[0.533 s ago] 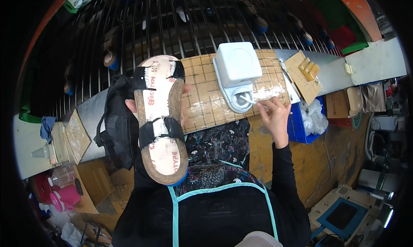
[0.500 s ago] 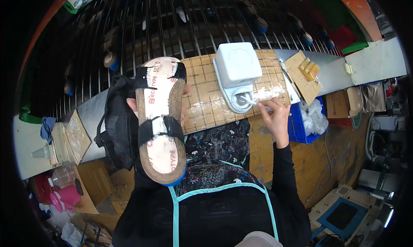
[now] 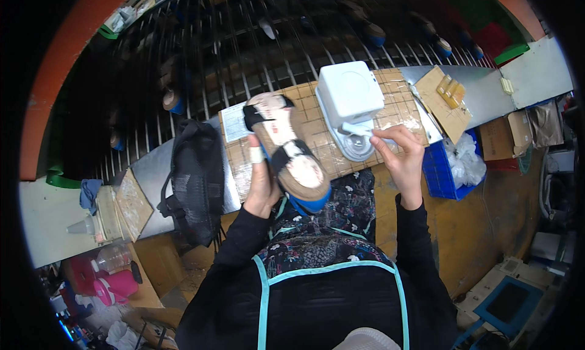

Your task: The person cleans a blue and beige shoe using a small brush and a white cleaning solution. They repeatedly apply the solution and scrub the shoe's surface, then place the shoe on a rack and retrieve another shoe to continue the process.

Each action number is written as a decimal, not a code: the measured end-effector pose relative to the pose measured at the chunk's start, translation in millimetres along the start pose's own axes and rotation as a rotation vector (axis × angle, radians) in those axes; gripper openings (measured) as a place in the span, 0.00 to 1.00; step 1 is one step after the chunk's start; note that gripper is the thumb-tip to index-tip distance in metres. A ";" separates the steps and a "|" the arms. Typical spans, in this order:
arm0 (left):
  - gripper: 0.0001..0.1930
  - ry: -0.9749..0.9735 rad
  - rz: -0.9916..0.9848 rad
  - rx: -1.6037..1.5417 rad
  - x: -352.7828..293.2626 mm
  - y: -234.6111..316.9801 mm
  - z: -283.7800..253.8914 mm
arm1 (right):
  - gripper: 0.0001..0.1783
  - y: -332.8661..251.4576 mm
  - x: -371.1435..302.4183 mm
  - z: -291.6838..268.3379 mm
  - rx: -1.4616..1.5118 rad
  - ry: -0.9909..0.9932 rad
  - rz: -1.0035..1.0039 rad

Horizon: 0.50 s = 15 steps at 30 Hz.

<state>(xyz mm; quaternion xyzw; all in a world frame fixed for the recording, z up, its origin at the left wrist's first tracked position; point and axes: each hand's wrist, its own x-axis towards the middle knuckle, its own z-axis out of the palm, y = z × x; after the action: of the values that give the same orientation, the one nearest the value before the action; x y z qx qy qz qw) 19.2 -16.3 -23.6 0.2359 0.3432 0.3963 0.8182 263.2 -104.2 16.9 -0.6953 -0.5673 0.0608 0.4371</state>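
My left hand (image 3: 261, 182) grips a sandal (image 3: 286, 149) from below; the sandal has a tan footbed, two black straps and a blue sole edge, and it tilts with its heel toward my body. My right hand (image 3: 399, 155) pinches a small pale piece at the base of a white box-shaped device (image 3: 350, 94) standing on the taped cardboard work board (image 3: 317, 130). The fingers of the right hand are closed at the white round foot under the device.
A black mesh bag (image 3: 195, 179) lies on the metal bench left of the board. Dark rack bars with shoes (image 3: 177, 100) run behind. A cardboard piece (image 3: 445, 103), a blue crate (image 3: 448, 173) with plastic, and boxes sit right; bottles (image 3: 113, 264) at lower left.
The sandal has turned and dropped lower: its footbed faced the camera lengthwise before, now it lies slanted toward my right. My right hand stays at the white device's base.
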 end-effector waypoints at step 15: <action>0.44 -0.188 0.300 0.462 -18.5 12.8 -0.7 | 0.11 -72.9 6.9 37.6 0.208 0.039 -0.142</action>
<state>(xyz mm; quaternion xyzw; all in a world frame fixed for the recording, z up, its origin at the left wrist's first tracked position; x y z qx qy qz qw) 4.0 -23.8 -8.7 0.5000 0.3081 0.4005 0.7033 190.1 -80.0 46.2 -0.6053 -0.5974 0.0746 0.5208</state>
